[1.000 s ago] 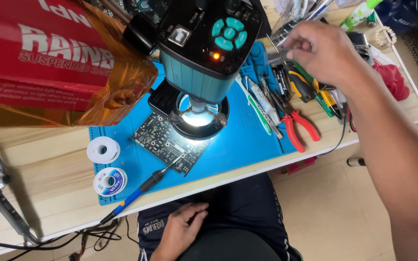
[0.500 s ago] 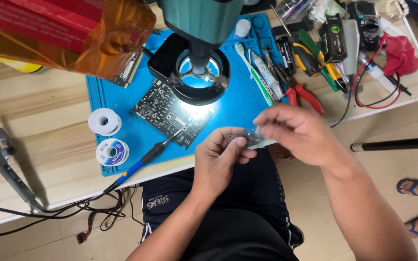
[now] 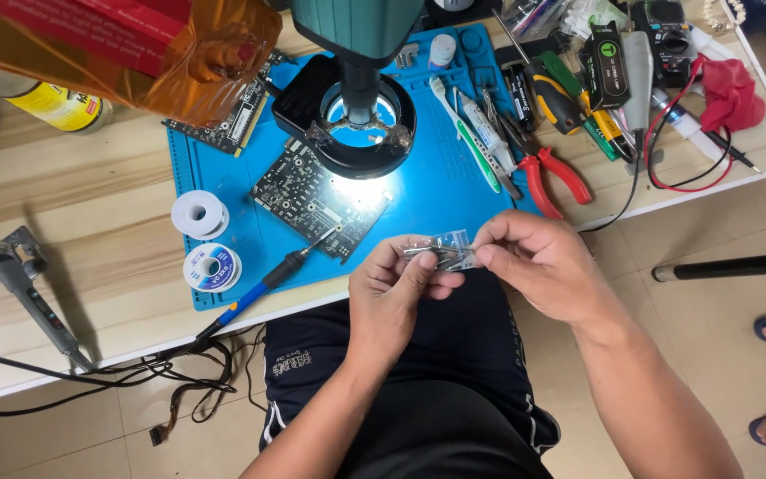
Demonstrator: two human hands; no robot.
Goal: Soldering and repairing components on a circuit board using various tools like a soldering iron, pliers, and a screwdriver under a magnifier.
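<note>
Both hands meet over the person's lap, just off the near edge of the tabletop (image 3: pixel 90 293). The left hand (image 3: pixel 396 297) and the right hand (image 3: pixel 538 266) each pinch one end of a small clear plastic packet (image 3: pixel 441 251) with slim metal pieces inside; what the pieces are is too small to tell. The packet lies nearly level, its long axis running left to right between the two hands, left end under the left thumb, right end between the right thumb and forefinger. The fingers of both hands are closed on it.

On the tabletop beyond, a blue work mat (image 3: pixel 436 191) carries a dark circuit board (image 3: pixel 312 200), lit by the ring light (image 3: pixel 356 124) of a teal microscope (image 3: pixel 356 27) above it. A soldering iron (image 3: pixel 263 286) with a blue handle lies slanted, its tip towards the board's near corner. Two solder spools (image 3: pixel 206 239) sit at the mat's left edge. Red-handled pliers (image 3: pixel 551 173) lie at the mat's right edge, near the right hand, amid other tools.
</note>
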